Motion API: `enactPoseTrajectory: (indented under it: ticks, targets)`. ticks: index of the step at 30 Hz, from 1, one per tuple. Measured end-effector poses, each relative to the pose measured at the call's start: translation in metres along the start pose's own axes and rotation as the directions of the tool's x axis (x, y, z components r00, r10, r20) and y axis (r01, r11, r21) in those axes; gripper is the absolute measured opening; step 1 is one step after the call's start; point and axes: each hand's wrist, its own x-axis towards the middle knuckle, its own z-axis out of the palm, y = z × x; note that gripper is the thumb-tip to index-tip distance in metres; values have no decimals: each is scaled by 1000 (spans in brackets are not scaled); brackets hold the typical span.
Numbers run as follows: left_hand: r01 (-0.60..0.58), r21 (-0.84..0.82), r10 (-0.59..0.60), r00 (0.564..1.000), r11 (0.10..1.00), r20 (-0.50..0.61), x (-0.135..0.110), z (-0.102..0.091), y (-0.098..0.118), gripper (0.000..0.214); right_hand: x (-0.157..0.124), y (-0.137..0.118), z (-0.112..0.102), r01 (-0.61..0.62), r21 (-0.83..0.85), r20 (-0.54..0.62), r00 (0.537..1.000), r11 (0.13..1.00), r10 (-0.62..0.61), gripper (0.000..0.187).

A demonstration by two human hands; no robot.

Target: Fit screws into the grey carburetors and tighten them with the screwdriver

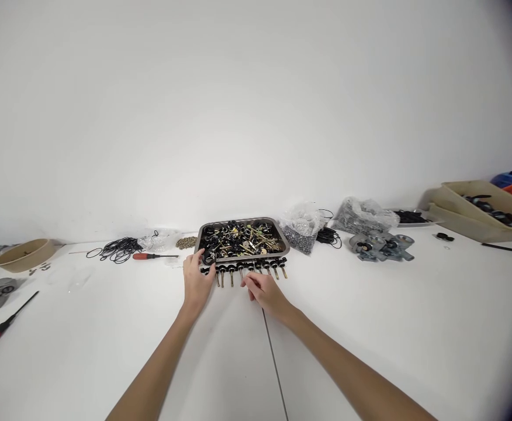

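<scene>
A row of small black parts with brass stems [232,276] lies along the front of a metal tray [244,259], stems pointing toward me. More such black and brass parts [238,238] are heaped inside the tray. My left hand [198,280] is at the tray's front left corner, thumb and fingers apart around a dark round part; whether it grips that part is unclear. Just in front of the row's middle, my right hand [265,290] is closed with curled fingers, its fingertips near one brass stem. What it pinches, if anything, is too small to make out.
Left of the tray lie a red-handled screwdriver [144,256], black rings [120,250] and a beige bowl [24,255]. To the right are bags of small metal parts [302,231], grey metal castings [381,245] and beige bins [479,225]. A seam [274,356] crosses the white table.
</scene>
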Motion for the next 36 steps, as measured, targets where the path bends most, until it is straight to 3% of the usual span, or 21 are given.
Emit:
enactPoseTrajectory:
  ticks: [5,8,19,26,31,36]
  targets:
    - [74,-124,-82,995,990,-57,10,-5,-14,23,-1,2,1,-11,-24,20,1000,1000,11,32]
    - [84,-113,-84,996,990,3,14,-4,-23,6,-1,1,1,-7,-43,32,999,999,8,31]
    - [-69,50,66,996,996,56,9,1,-25,19,-1,5,0,6,-87,56,998,996,-1,31]
    - [-148,-44,146,989,988,-39,6,-5,-19,28,0,6,-1,19,-103,66,998,994,-12,32]
    - [-206,-150,207,978,967,-9,0,-7,-15,26,-1,7,0,33,-108,60,998,994,-27,37]
    - [-177,-138,189,979,974,75,-5,-3,-15,19,-1,7,-1,26,-93,68,997,995,-19,39]
